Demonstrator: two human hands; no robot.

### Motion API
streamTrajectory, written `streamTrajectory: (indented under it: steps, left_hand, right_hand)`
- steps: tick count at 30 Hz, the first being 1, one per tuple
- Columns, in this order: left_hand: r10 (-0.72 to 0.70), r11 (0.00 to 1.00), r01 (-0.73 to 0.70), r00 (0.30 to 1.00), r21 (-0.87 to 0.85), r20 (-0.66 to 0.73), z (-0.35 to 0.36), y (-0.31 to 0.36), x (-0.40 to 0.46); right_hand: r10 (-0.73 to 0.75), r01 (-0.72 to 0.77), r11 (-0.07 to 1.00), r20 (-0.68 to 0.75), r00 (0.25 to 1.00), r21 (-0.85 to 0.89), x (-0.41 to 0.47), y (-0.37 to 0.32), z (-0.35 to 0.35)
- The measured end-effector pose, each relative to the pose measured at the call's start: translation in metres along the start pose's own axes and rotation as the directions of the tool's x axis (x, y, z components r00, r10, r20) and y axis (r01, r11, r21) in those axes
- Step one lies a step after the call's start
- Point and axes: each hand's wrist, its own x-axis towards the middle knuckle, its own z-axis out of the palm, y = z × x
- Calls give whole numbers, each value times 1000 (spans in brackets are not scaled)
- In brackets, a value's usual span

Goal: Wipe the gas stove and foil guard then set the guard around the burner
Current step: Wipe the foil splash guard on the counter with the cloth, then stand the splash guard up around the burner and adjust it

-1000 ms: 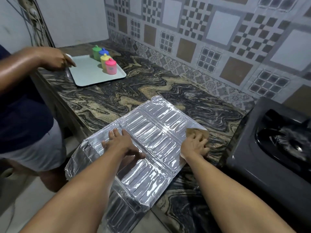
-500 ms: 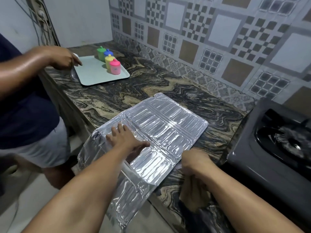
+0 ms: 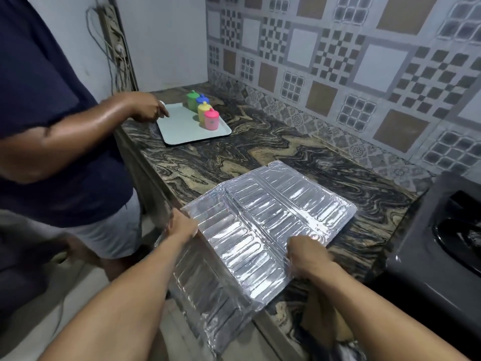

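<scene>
- Since 0.5 s ago, left hand (image 3: 182, 225) slid off the panel top to the foil guard (image 3: 260, 225) edge at 9 o'clock, fingers curled on it; right hand (image 3: 304, 254) moved to grip the 4 o'clock edge, cloth (image 3: 322, 316) hanging below.
- Judgement: wiping done, lift next.
- Guard lies flat on counter (image 3: 234, 155), near panel overhanging the front edge.
- Stove (image 3: 429, 256) at 3 o'clock; counter toward tray (image 3: 187, 131) at 11 is free.
</scene>
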Motion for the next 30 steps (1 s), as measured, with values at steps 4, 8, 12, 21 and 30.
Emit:
streamTrajectory:
  steps: [4, 8, 12, 21, 30]
  left_hand:
    - [-8, 1000, 8, 1000, 25, 12, -12, -9, 5]
    - [48, 999, -48, 999, -18, 6, -34, -6, 17]
    - [171, 980, -161, 982, -117, 81, -65, 23, 11]
    - [522, 849, -500, 843, -168, 131, -124, 96, -24]
    - [676, 736, -674, 734, -61, 58, -159, 128, -79]
  right_hand:
    - [-7, 6, 1000, -26, 1000, -15, 0, 1, 2]
    - [7, -9, 998, -23, 1000, -55, 3, 5, 1]
    - [-50, 43, 992, -55, 997, -116, 9, 2, -16]
    - [-310, 343, 939, -398, 863, 12, 49, -47, -132]
    - [-438, 378, 895, -303, 847, -239, 33, -59, -218]
